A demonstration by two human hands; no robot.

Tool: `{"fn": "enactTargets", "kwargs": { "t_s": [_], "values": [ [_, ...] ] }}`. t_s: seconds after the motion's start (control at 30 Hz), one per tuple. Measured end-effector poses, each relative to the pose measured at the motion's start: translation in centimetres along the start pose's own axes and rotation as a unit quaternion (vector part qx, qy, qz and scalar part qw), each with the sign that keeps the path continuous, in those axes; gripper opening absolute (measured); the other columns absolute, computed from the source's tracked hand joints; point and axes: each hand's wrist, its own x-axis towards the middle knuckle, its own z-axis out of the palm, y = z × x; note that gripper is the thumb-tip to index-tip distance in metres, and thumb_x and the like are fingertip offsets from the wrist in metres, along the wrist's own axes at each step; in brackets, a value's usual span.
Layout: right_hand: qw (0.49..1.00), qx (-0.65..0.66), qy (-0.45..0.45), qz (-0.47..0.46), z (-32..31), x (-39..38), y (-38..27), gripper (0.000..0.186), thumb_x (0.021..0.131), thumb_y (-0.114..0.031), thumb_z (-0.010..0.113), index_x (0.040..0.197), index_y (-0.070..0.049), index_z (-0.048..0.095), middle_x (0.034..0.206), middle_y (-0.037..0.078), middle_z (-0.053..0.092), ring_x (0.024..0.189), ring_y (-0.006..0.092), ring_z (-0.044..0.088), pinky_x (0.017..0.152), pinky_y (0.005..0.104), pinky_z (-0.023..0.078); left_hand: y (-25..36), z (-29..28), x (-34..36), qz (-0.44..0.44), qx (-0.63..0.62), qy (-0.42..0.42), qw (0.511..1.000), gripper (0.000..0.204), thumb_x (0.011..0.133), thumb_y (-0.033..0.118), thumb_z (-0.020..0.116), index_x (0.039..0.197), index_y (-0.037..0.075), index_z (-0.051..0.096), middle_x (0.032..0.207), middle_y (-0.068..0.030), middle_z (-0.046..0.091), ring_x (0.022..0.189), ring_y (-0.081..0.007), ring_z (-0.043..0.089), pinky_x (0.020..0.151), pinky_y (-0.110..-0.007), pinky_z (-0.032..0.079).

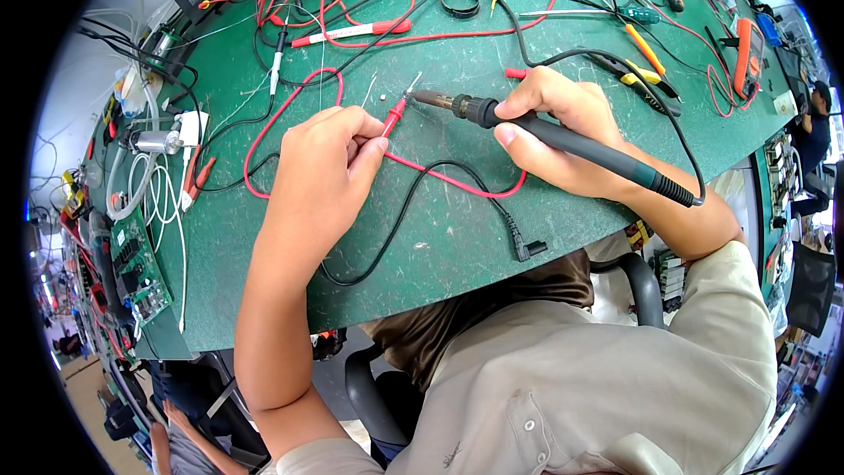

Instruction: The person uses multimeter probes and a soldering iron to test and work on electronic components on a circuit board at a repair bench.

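Observation:
Pinched in the fingers of my left hand (318, 167) is a red test probe (394, 118), its metal tip pointing up and away from me. My right hand (563, 127) grips a soldering iron (598, 151) with a dark handle, its tip aimed left at the probe's end. The two tips meet or nearly meet; I cannot tell whether they touch. A red lead (457, 178) curves over the table below the probe. The iron's black cord (677, 123) loops round on the right. Small bits of wire lie just beyond the probe tip.
Beneath everything is a scratched green tabletop (422, 273). Beyond my hands lie a red-and-white probe (352, 32), a black ring (461, 3) and a screwdriver (637, 14). An orange multimeter (748, 57) and yellow-handled pliers (635, 79) are at right. A black connector (527, 249) sits near the front edge.

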Motion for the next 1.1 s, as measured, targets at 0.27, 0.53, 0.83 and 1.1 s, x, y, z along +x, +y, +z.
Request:
{"fn": "enactTargets", "kwargs": {
  "t_s": [0.27,0.53,0.83,1.1],
  "values": [
    [1.0,-0.009,0.004,0.002,-0.35,-0.06,-0.19,0.016,0.085,-0.006,0.072,0.096,-0.001,0.061,0.081,0.009,0.067,0.062,0.0189,0.065,0.056,0.0289,0.05,0.03,-0.12,0.03,-0.001,0.001,-0.004,1.0,0.012,0.086,0.002,0.072,0.095,-0.005,0.069,0.079,-0.0081,0.064,0.065,-0.0119,0.056,0.059,-0.029,0.045],
    [1.0,-0.007,-0.003,-0.018,0.12,-0.15,0.31,0.016,0.086,-0.007,0.072,0.096,-0.001,0.061,0.082,0.01,0.068,0.065,0.0192,0.067,0.057,0.029,0.051,0.17,-0.14,0.08,-0.011,-0.008,-0.005,1.0,0.01,0.086,0.002,0.071,0.093,-0.006,0.068,0.078,-0.0097,0.063,0.065,-0.0149,0.057,0.06,-0.03,0.046],
    [1.0,-0.006,-0.018,-0.008,-0.09,-0.04,-0.05,0.018,0.086,-0.005,0.073,0.099,0.002,0.063,0.086,0.013,0.069,0.071,0.0233,0.07,0.063,0.0315,0.052,0.01,-0.17,-0.01,-0.016,-0.004,-0.001,1.0,0.012,0.087,0.004,0.071,0.095,-0.005,0.069,0.077,-0.0074,0.062,0.064,-0.0119,0.053,0.058,-0.029,0.043],
    [1.0,0.003,-0.014,-0.014,0.23,-0.06,0.19,0.016,0.087,-0.007,0.071,0.097,-0.001,0.061,0.079,0.01,0.066,0.063,0.0207,0.065,0.056,0.0304,0.05,0.06,-0.21,-0.01,-0.022,0.0,-0.005,1.0,0.012,0.088,0.004,0.071,0.095,-0.005,0.069,0.078,-0.0069,0.061,0.065,-0.0121,0.052,0.059,-0.029,0.043]
  ]
}}
